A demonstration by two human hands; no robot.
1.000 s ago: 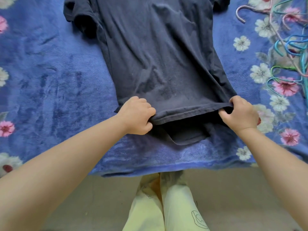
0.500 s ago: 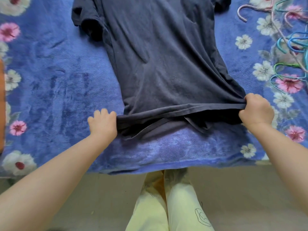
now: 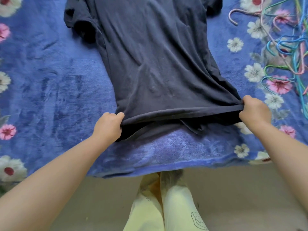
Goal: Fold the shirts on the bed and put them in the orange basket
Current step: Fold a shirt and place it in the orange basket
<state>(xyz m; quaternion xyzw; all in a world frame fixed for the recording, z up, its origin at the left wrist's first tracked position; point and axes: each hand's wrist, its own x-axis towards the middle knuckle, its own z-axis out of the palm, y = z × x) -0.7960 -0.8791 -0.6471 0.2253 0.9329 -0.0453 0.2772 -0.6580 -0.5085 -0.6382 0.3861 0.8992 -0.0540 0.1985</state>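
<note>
Hands, left (image 3: 107, 125) and right (image 3: 255, 112), pinch dark shirt (image 3: 158, 64) hem on bed (image 3: 50, 89).

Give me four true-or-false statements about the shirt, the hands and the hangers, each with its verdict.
1. Both hands, left hand and right hand, grip the hem of the dark shirt. True.
2. The shirt is already folded in half. False: it lies spread out on the blue floral blanket.
3. The hangers lie to the right of the shirt. True.
4. The left hand holds a hanger. False: it grips only the shirt hem.
</note>
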